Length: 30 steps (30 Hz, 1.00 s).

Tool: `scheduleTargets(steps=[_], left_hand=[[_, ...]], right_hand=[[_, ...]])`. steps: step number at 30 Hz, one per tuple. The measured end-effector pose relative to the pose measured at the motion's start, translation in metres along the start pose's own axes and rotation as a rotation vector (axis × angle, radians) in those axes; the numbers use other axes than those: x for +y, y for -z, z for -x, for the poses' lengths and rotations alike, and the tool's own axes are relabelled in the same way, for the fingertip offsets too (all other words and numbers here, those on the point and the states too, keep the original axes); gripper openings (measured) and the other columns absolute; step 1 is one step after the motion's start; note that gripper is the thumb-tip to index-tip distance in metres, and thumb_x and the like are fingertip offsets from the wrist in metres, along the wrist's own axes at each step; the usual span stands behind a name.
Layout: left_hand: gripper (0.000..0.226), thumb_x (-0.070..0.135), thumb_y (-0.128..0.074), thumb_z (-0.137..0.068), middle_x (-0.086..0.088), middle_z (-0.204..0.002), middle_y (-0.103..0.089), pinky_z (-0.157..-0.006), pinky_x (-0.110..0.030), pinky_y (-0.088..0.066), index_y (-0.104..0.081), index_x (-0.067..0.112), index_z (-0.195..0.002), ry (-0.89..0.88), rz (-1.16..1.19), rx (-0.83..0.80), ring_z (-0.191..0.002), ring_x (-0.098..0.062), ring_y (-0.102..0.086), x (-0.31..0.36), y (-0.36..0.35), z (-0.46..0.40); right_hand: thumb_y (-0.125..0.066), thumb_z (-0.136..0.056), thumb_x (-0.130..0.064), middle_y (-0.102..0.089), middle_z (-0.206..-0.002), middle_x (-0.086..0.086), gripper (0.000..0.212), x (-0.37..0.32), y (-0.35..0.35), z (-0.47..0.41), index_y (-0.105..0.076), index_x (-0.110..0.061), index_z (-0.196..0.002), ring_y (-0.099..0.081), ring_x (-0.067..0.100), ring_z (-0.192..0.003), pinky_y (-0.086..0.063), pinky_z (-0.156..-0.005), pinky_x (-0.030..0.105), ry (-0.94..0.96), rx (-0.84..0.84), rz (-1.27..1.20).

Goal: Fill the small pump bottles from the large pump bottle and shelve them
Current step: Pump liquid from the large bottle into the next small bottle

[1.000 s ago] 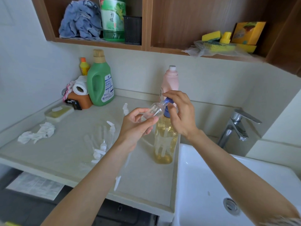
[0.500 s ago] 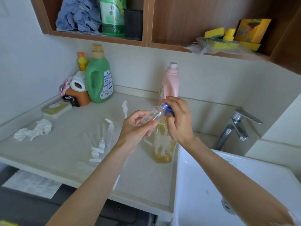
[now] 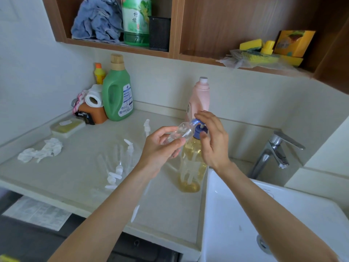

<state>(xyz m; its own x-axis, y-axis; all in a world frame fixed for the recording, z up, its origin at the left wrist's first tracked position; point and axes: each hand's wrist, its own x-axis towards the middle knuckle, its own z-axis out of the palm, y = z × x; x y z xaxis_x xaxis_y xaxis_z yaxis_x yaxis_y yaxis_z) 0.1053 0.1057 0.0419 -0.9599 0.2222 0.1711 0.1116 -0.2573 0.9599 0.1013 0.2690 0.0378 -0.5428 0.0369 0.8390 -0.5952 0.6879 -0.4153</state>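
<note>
The large pump bottle [image 3: 191,163], clear with yellow liquid and a blue pump head [image 3: 199,127], stands on the counter by the sink. My left hand [image 3: 160,148] grips a small clear bottle [image 3: 181,132], tilted with its mouth under the blue spout. My right hand [image 3: 213,140] rests over the pump head, fingers curved round it, thumb on the collar. Several small clear pump bottles [image 3: 120,163] with white pump tops lie and stand on the counter left of my left arm. One white pump top [image 3: 147,125] stands further back.
A pink bottle [image 3: 200,97] stands behind the large bottle. A green detergent jug [image 3: 117,91], toilet roll and soap dish sit at the back left. White sink [image 3: 264,214] and tap [image 3: 273,154] lie right. Wooden shelves [image 3: 120,47] above hold cloths, bottles and sponges.
My right hand's fingers have lifted slightly and the blue pump head has risen, showing its stem. My left hand still holds the small bottle at the spout. The camera has shifted a little.
</note>
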Motion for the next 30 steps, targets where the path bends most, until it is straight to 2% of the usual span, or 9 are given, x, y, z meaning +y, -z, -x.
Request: scheduleTargets(steps=[5, 8, 10, 12, 15, 21, 25, 30], left_hand=[[0.026, 0.004, -0.07, -0.082, -0.005, -0.078, -0.064, -0.053, -0.024, -0.043, -0.062, 0.01, -0.107, 0.076, 0.0, 0.023, -0.063, -0.026, -0.049, -0.006, 0.002, 0.0], [0.031, 0.008, -0.071, -0.082, -0.007, -0.088, -0.065, -0.053, -0.02, -0.047, -0.062, 0.009, -0.112, 0.116, -0.006, 0.017, -0.059, -0.017, -0.055, -0.004, 0.002, -0.001], [0.034, 0.012, -0.072, -0.083, -0.004, -0.085, -0.066, -0.057, -0.024, -0.047, -0.061, 0.009, -0.115, 0.121, -0.028, -0.005, -0.064, -0.021, -0.055, -0.002, 0.003, -0.001], [0.03, 0.013, -0.071, -0.084, 0.001, -0.075, -0.066, -0.061, -0.029, -0.045, -0.062, 0.012, -0.112, 0.108, -0.037, -0.025, -0.068, -0.024, -0.052, 0.0, 0.003, -0.002], [0.027, 0.009, -0.07, -0.083, 0.002, -0.071, -0.065, -0.058, -0.029, -0.042, -0.062, 0.012, -0.109, 0.082, -0.033, -0.033, -0.067, -0.025, -0.05, 0.006, 0.0, -0.002], [0.022, 0.005, -0.069, -0.084, 0.002, -0.072, -0.065, -0.053, -0.025, -0.042, -0.063, 0.015, -0.102, 0.061, -0.016, -0.012, -0.068, -0.025, -0.048, 0.009, -0.004, -0.001], [0.021, 0.005, -0.069, -0.084, 0.005, -0.069, -0.065, -0.053, -0.025, -0.042, -0.063, 0.015, -0.101, 0.062, -0.013, -0.006, -0.069, -0.026, -0.046, 0.003, -0.005, -0.003], [0.021, 0.007, -0.071, -0.083, -0.001, -0.071, -0.064, -0.053, -0.024, -0.044, -0.064, 0.008, -0.103, 0.114, -0.075, 0.054, -0.064, -0.024, -0.05, -0.004, 0.001, -0.004]], right_hand=[[-0.037, -0.073, -0.009, -0.066, -0.113, 0.014, 0.046, 0.005, -0.01, 0.007, -0.067, 0.004, -0.106, -0.056, 0.021, -0.113, -0.038, -0.103, 0.022, -0.005, 0.04, 0.025], [-0.038, -0.074, -0.01, -0.065, -0.113, 0.014, 0.046, 0.0, -0.008, 0.008, -0.067, 0.003, -0.107, -0.054, 0.02, -0.113, -0.038, -0.104, 0.021, -0.015, 0.025, 0.03], [-0.04, -0.077, -0.013, -0.065, -0.115, 0.013, 0.044, -0.003, -0.005, 0.005, -0.066, 0.003, -0.108, -0.054, 0.02, -0.114, -0.037, -0.104, 0.02, -0.009, 0.009, 0.035], [-0.042, -0.082, -0.016, -0.065, -0.115, 0.012, 0.04, -0.006, -0.002, -0.002, -0.067, 0.002, -0.108, -0.054, 0.018, -0.113, -0.036, -0.101, 0.014, -0.015, -0.002, 0.036], [-0.043, -0.086, -0.016, -0.067, -0.111, 0.012, 0.036, -0.008, 0.002, -0.015, -0.069, 0.001, -0.104, -0.057, 0.016, -0.105, -0.034, -0.088, 0.001, -0.035, -0.013, 0.028], [-0.041, -0.09, -0.018, -0.066, -0.115, 0.014, 0.039, -0.004, 0.002, -0.013, -0.067, 0.004, -0.109, -0.057, 0.017, -0.11, -0.035, -0.09, 0.002, -0.034, -0.009, 0.008], [-0.041, -0.09, -0.016, -0.067, -0.114, 0.013, 0.038, 0.001, -0.004, -0.006, -0.067, 0.004, -0.109, -0.056, 0.018, -0.112, -0.039, -0.101, 0.018, -0.021, 0.085, 0.0], [-0.042, -0.08, -0.012, -0.07, -0.103, 0.009, 0.036, 0.004, -0.016, 0.002, -0.072, -0.002, -0.097, -0.06, 0.021, -0.1, -0.037, -0.095, 0.012, -0.042, 0.145, 0.101]])
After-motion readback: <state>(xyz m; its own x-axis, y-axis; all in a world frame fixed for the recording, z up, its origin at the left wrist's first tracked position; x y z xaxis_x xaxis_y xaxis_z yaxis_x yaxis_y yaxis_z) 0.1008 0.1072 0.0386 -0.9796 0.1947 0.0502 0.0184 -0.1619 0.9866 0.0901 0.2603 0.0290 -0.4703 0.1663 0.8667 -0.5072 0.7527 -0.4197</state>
